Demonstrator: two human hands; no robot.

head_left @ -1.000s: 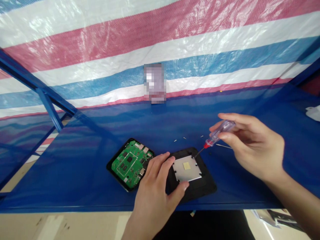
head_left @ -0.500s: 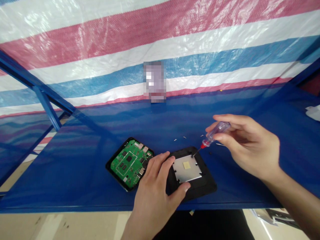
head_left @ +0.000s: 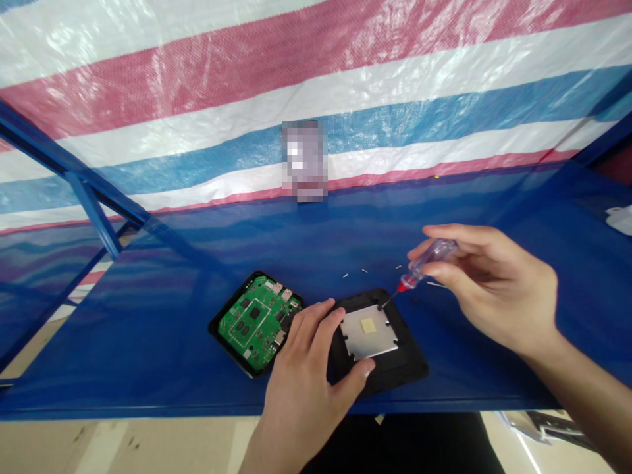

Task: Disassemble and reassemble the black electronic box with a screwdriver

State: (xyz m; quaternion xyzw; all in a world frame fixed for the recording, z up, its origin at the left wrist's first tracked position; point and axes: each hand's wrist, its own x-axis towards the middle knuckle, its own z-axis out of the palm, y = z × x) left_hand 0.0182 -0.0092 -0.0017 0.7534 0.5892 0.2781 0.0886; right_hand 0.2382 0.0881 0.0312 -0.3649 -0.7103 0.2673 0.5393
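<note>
My right hand point(head_left: 498, 283) holds a screwdriver point(head_left: 432, 258) with a clear purple handle and a red collar, between thumb and fingers. Its slanted tip meets the far corner of a silver metal plate point(head_left: 360, 343). That plate, with a small yellow pad point(head_left: 368, 325) on it, lies in a black plastic cover point(head_left: 412, 370). My left hand point(head_left: 309, 375) grips the cover's left side, fingertips at the plate's edge and thumb at its near edge. Left of it lies a black case half point(head_left: 213, 327) with a green circuit board point(head_left: 247, 322), partly hidden by my left fingers.
Several small screws, one of them a screw point(head_left: 365, 270), lie beyond the cover on the blue tabletop point(head_left: 148, 329). A blurred-out object point(head_left: 305, 161) stands against the striped sheet point(head_left: 197, 85). A blue metal frame point(head_left: 93, 210) rises at left; a white item point(head_left: 619, 220) lies far right.
My right hand has shifted very slightly to the right with the screwdriver, its tip still at the plate's corner. My left hand and the case parts stay in place.
</note>
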